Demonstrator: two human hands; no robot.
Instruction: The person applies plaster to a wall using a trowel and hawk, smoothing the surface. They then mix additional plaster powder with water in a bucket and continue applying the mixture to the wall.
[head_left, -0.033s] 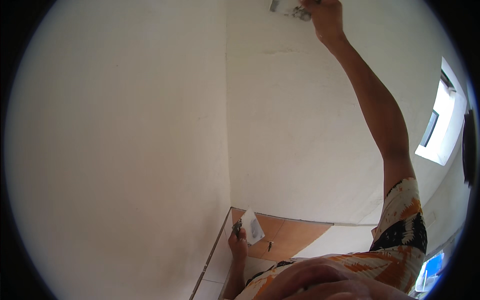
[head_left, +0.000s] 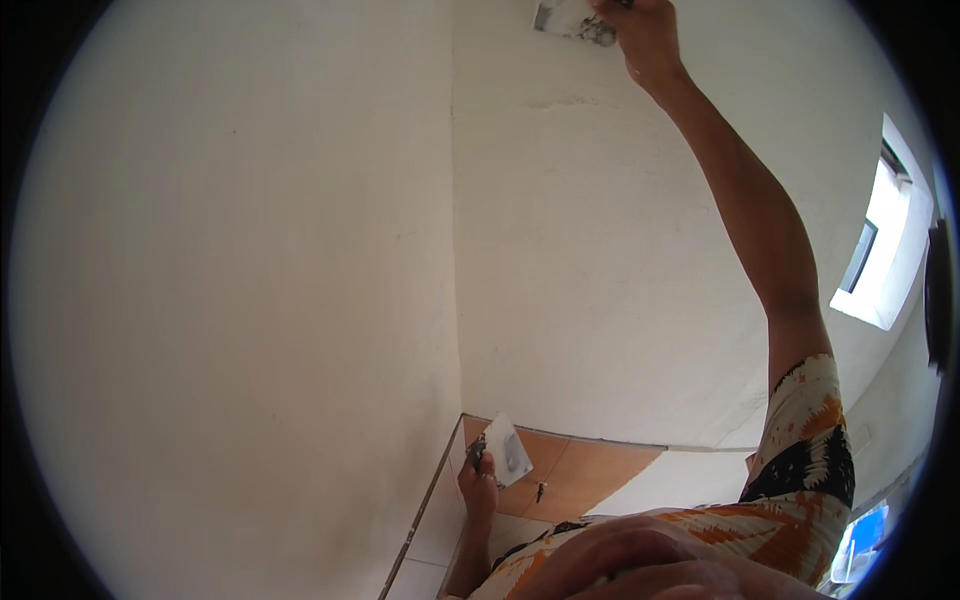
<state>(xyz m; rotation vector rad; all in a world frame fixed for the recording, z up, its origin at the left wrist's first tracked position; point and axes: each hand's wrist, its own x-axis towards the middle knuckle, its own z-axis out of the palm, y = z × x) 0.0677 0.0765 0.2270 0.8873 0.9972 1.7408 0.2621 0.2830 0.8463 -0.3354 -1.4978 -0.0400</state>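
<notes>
The right hand (head_left: 650, 45), raised to the top edge of the view, was closed around the handle end of a flat pale scraper (head_left: 572, 20), whose top was cut off by the frame; most of that handle was hidden by the fingers. Grey smears darkened the visible face near the hand, and whether its edge touched the right-hand wall (head_left: 600, 250) could not be told. Low down, the left hand (head_left: 479, 490) gripped the dark handle of a pale plate-like tool (head_left: 510, 458), tilted in front of the orange panel (head_left: 600, 472); the marks on its face were too blurred to identify. A small dark fitting (head_left: 541, 491) just beside the plate was also unclear. The patterned shirt (head_left: 800, 470) and the person's blurred head hid much of the lower area, including part of the left forearm. Toward the right rim, a window (head_left: 895, 250) was washed out by glare, a dark object (head_left: 938, 300) was partly lost in the fisheye border, and a blue patch (head_left: 868, 528) below could not be made out.
</notes>
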